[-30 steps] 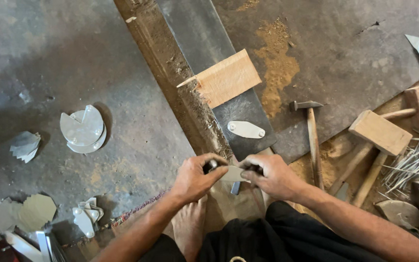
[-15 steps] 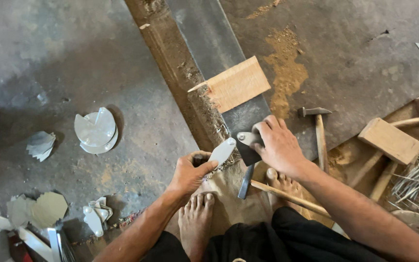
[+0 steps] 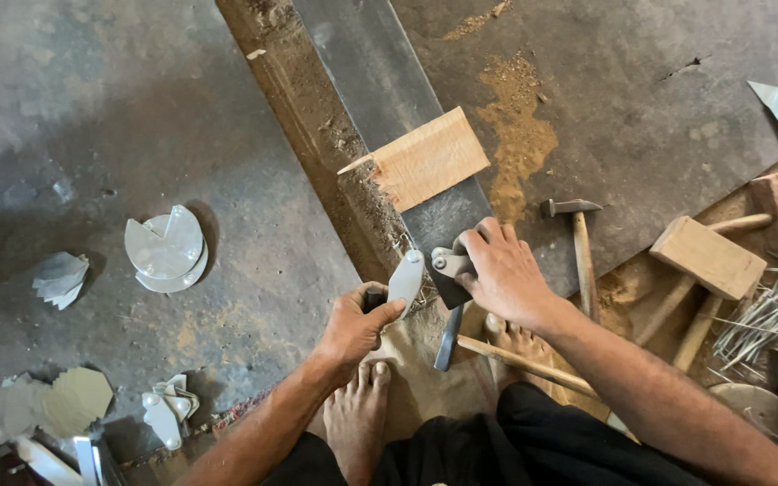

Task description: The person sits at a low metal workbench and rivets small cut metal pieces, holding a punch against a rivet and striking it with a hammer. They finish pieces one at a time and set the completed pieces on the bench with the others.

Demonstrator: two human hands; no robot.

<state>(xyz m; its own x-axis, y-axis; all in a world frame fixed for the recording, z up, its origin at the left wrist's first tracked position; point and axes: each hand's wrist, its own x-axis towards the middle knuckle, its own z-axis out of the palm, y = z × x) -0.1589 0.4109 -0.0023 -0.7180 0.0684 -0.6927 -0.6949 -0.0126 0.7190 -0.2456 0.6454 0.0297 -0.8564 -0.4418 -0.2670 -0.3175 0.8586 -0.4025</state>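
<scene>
My left hand (image 3: pixel 353 326) grips a small oval piece of grey sheet metal (image 3: pixel 405 279) and holds it upright, just left of a long dark steel beam (image 3: pixel 380 81). My right hand (image 3: pixel 502 270) rests on the beam's near end, with its fingers closed on a second small grey metal piece (image 3: pixel 449 263). A dark tool handle (image 3: pixel 447 340) points down from under that hand towards my bare feet (image 3: pixel 357 409). A light wooden block (image 3: pixel 429 157) lies across the beam, further away from both hands.
A hammer (image 3: pixel 576 243) and two wooden mallets (image 3: pixel 709 259) lie to the right, beside a bundle of thin metal rods (image 3: pixel 772 315). A stack of round metal cut-outs (image 3: pixel 166 250) and scattered sheet scraps (image 3: pixel 56 405) lie on the concrete floor at left.
My hands, close together a second ago, have parted. The right hand went up to the beam's end, where an oval piece lay. The left hand now holds an oval piece upright.
</scene>
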